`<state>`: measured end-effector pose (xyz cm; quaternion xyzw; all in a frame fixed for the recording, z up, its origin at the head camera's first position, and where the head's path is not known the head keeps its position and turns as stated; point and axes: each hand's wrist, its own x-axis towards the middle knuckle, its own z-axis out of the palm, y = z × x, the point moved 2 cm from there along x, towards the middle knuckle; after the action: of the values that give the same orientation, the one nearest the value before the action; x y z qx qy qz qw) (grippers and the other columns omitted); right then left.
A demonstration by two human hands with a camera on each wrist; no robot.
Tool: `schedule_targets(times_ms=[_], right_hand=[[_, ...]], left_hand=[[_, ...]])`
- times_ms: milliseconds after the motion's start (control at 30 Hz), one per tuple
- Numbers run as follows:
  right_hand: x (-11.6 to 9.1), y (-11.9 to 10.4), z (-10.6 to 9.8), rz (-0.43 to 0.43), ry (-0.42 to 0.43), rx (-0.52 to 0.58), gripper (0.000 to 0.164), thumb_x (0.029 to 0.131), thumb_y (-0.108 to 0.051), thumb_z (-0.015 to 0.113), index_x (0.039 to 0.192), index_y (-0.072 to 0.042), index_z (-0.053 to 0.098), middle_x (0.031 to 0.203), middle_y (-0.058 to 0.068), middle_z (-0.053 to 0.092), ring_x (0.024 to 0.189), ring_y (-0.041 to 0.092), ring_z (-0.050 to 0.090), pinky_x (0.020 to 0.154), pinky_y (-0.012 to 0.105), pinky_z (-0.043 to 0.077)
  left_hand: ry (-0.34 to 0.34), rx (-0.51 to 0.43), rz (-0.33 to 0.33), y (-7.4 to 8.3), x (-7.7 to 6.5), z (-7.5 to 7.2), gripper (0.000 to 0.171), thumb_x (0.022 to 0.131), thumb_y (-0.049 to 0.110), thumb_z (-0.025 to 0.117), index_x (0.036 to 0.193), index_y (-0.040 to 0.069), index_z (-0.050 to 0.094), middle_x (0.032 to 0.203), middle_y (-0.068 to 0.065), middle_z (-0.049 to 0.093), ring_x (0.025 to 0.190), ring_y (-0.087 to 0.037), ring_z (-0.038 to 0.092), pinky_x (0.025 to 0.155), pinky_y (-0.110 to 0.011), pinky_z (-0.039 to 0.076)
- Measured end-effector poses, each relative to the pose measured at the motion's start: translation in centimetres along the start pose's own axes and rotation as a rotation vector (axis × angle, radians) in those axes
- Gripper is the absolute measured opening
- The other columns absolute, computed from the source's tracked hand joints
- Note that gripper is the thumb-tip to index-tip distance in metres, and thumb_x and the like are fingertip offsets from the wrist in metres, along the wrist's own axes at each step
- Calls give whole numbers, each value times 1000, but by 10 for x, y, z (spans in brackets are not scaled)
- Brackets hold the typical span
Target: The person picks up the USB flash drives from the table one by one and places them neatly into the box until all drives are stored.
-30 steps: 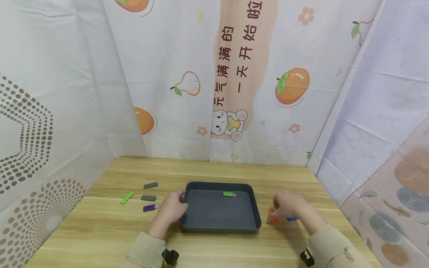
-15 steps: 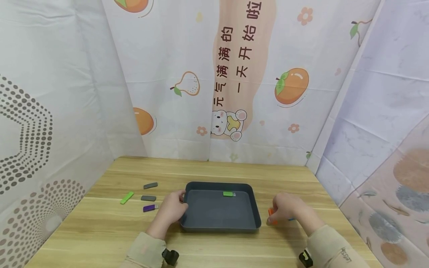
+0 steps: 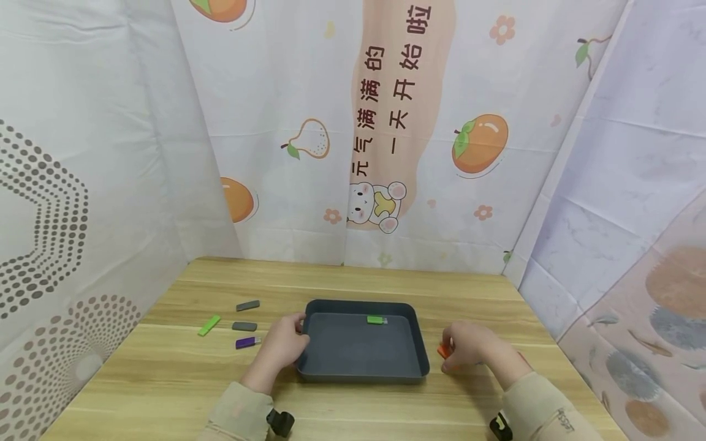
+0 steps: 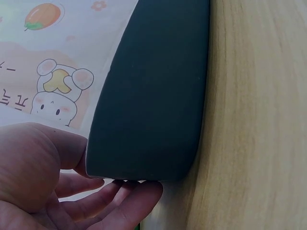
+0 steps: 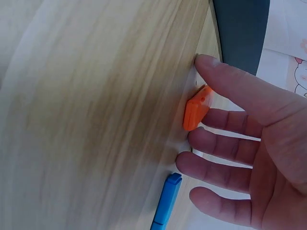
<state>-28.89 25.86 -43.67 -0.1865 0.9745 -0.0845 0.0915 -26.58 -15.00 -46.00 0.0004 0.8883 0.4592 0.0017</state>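
My left hand (image 3: 287, 340) grips the left wall of the dark grey tray (image 3: 364, 376), with the thumb on one side of the wall and the fingers on the other. A green USB stick (image 3: 376, 320) lies inside the tray near its far wall. Right of the tray, my right hand (image 3: 467, 346) is low over the table around an orange USB stick (image 5: 196, 109). In the right wrist view this stick lies between the spread thumb and index finger, with the index fingertip right at it. A blue stick (image 5: 166, 201) lies below the other fingertips.
On the table's left are a purple USB stick (image 3: 246, 342), two grey sticks (image 3: 244, 326) and another green stick (image 3: 209, 325). Patterned curtains (image 3: 276, 202) enclose the back and both sides of the wooden table (image 3: 353, 416).
My right hand has shifted slightly left, and the orange stick has turned and slid a little toward the tray. The blue stick is now more covered in the head view. My left hand stays put.
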Motion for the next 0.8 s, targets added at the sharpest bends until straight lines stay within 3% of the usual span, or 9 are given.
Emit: schedule_targets(times_ms=[133, 333, 467, 800], right_hand=[[1, 3, 0, -8, -10, 34, 36, 62, -29, 92, 85, -18, 67, 80, -1, 55, 68, 18, 53, 54, 37, 48], [-1, 4, 2, 17, -60, 150, 34, 65, -13, 88, 91, -17, 68, 76, 3, 56, 53, 18, 57, 37, 37, 50], [-2, 1, 2, 62, -101, 239, 35, 69, -3, 87, 97, -15, 68, 75, 7, 56, 53, 20, 59, 37, 39, 53], [-5, -4, -2, 67, -119, 265, 32, 76, 4, 81, 95, -17, 67, 74, 7, 56, 52, 21, 61, 39, 41, 53]], left_hand=[[3, 3, -1, -1, 1, 0, 54, 88, 1, 63, 142, -5, 54, 117, -21, 61, 69, -20, 61, 46, -31, 52], [2, 9, 5, -2, 0, 0, 54, 89, 1, 63, 142, -5, 54, 116, -21, 62, 70, -20, 60, 47, -32, 52], [0, 11, 4, -3, 1, 0, 54, 89, 1, 64, 142, -5, 54, 117, -21, 62, 67, -19, 60, 46, -32, 52], [-3, 2, 8, -2, 1, 1, 54, 89, 1, 64, 142, -5, 54, 117, -22, 62, 65, -19, 60, 45, -32, 52]])
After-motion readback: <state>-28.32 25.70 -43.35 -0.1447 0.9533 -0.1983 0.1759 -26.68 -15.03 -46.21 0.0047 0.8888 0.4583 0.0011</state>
